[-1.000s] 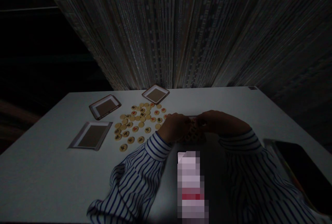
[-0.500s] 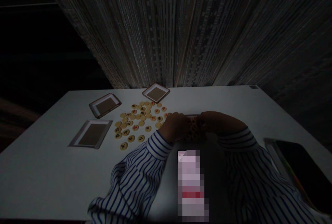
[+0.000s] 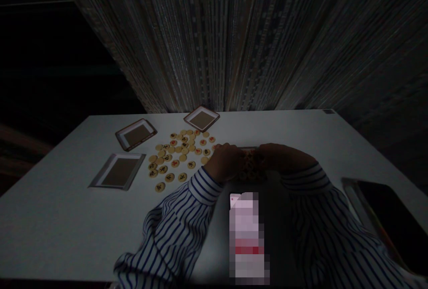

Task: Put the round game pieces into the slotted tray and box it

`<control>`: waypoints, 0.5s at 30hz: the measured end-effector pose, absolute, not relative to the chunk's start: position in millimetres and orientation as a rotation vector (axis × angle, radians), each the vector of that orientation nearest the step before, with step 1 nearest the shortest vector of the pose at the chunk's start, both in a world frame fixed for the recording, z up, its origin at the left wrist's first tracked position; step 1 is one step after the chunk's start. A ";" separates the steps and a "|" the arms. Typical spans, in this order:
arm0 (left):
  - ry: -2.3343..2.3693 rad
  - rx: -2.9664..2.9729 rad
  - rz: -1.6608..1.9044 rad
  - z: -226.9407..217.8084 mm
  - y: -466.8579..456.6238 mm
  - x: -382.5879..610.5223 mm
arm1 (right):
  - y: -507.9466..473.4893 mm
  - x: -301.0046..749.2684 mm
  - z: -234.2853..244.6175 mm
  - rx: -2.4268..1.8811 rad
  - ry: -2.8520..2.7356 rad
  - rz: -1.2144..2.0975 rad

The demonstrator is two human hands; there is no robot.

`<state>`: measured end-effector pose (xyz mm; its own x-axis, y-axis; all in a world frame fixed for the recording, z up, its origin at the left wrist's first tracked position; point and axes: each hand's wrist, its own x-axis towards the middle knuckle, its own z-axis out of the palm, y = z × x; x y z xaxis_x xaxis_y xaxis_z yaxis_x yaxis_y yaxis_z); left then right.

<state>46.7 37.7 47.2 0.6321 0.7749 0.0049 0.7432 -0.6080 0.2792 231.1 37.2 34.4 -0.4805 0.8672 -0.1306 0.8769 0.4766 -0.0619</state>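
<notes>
A small tray (image 3: 249, 148) with rows of round xiangqi pieces (image 3: 250, 164) lies in shadow between my two hands. My left hand (image 3: 227, 162) is at its left side, fingers curled in against it. From the right, my right hand (image 3: 272, 155) bends in over the tray's other side; its fingers are closed and dark, and what they pinch is hidden. Left of my left hand many loose xiangqi pieces (image 3: 183, 158) lie spread on the table, some showing red or black characters, others blank side up.
Three shallow trays or lids stand on the white table (image 3: 63, 217): one at left (image 3: 122, 171), one behind it (image 3: 136, 135), one at the back (image 3: 201, 118). A lit phone (image 3: 235, 198), mostly blurred out, lies before me. A dark flat device (image 3: 388, 217) is at right.
Both hands stay at the tray, with only slight finger movement that is hard to make out in the shadow. The loose pieces lie as before.
</notes>
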 end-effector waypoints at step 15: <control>1.290 2.811 -0.040 43.5 38.3 50.1 | 35.3 231.5 42.4 1.593 2.540 -0.242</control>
